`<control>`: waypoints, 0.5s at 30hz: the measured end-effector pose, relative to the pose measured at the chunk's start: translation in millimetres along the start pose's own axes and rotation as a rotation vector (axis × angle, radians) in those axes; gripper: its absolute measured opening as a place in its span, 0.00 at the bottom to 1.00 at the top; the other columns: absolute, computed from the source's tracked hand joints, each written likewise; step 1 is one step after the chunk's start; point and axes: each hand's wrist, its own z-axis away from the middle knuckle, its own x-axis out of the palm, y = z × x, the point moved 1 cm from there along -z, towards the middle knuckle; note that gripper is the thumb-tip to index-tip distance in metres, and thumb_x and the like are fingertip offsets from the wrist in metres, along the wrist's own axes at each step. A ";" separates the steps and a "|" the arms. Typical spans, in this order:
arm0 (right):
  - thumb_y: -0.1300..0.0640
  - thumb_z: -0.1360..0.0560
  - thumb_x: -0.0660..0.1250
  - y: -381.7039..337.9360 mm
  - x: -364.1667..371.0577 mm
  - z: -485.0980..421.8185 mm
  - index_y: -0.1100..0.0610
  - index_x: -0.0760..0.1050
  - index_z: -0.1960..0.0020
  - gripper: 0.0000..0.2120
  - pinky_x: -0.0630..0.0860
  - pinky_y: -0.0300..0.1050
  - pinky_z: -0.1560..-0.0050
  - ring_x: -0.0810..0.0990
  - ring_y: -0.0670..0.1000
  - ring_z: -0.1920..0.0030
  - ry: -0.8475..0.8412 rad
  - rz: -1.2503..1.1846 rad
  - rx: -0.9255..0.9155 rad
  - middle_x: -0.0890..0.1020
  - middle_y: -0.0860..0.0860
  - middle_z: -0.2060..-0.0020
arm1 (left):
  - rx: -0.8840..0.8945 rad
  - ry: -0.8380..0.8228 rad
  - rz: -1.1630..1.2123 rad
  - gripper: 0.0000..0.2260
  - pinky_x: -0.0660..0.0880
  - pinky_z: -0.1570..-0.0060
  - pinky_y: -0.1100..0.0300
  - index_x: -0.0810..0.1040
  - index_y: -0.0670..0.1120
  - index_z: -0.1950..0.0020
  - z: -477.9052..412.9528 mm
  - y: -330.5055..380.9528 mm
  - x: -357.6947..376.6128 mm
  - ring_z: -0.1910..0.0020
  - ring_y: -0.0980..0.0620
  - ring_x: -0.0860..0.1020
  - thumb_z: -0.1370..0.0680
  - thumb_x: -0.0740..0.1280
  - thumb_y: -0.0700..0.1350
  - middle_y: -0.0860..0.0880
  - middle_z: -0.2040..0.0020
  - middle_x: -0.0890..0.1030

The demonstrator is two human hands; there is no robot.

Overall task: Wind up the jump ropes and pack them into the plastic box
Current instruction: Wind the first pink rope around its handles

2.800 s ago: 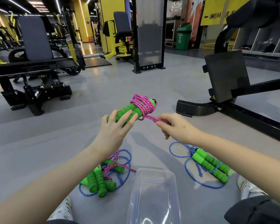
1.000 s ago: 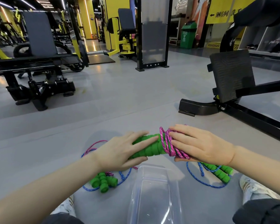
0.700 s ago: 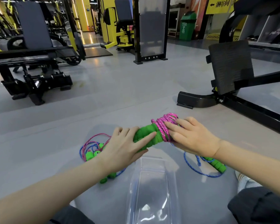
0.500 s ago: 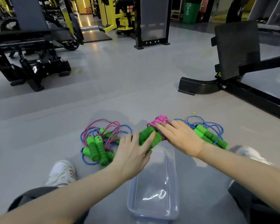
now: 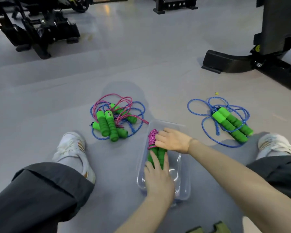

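Note:
A clear plastic box lies on the grey floor between my legs. Inside it, along its left side, lies the wound jump rope, pink cord wrapped round its green foam handles. My left hand lies over the handles' near end, fingers curled on them. My right hand presses on the pink winding at the far end. A loose heap of pink and blue ropes with green handles lies left of the box. A loose blue rope lies to the right.
My white shoes and dark trouser legs flank the box. A black machine base stands at the far right, and another black gym machine at the far left. A green object shows at the bottom edge.
Both hands have brought the wound pink rope down from above the floor into the box. My view has tilted downward, and my legs and shoes have come into sight.

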 end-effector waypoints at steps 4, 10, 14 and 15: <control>0.66 0.38 0.62 -6.8 12.8 -4.6 0.56 0.62 0.57 0.14 0.70 0.41 0.72 0.76 0.53 0.68 -0.108 -0.076 0.073 0.78 0.52 0.64 | -0.020 -0.170 -0.059 0.34 0.62 0.33 0.52 0.33 0.47 0.24 -18.5 4.0 10.0 0.32 0.37 0.61 0.19 0.56 0.41 0.34 0.25 0.38; 0.68 0.44 0.74 2.5 13.1 7.8 0.58 0.75 0.53 0.21 0.74 0.43 0.73 0.79 0.56 0.61 -0.233 -0.282 0.162 0.79 0.56 0.54 | 0.012 -0.229 -0.187 0.34 0.62 0.32 0.52 0.32 0.47 0.24 -30.9 -7.2 13.7 0.29 0.36 0.59 0.19 0.55 0.42 0.33 0.25 0.37; 0.60 0.27 0.65 -3.7 12.0 23.7 0.54 0.66 0.29 0.27 0.70 0.51 0.34 0.68 0.60 0.32 -0.383 -0.415 0.289 0.67 0.52 0.28 | 0.000 -0.227 -0.157 0.33 0.52 0.27 0.47 0.33 0.46 0.24 -28.2 -8.5 14.5 0.25 0.36 0.45 0.18 0.54 0.42 0.36 0.24 0.37; 0.61 0.23 0.58 -7.4 12.9 27.2 0.53 0.57 0.25 0.28 0.61 0.51 0.28 0.56 0.58 0.25 -0.444 -0.468 0.324 0.58 0.49 0.24 | 0.009 -0.216 -0.150 0.32 0.50 0.27 0.47 0.33 0.45 0.24 -27.8 -8.4 15.9 0.25 0.36 0.43 0.18 0.54 0.42 0.37 0.24 0.36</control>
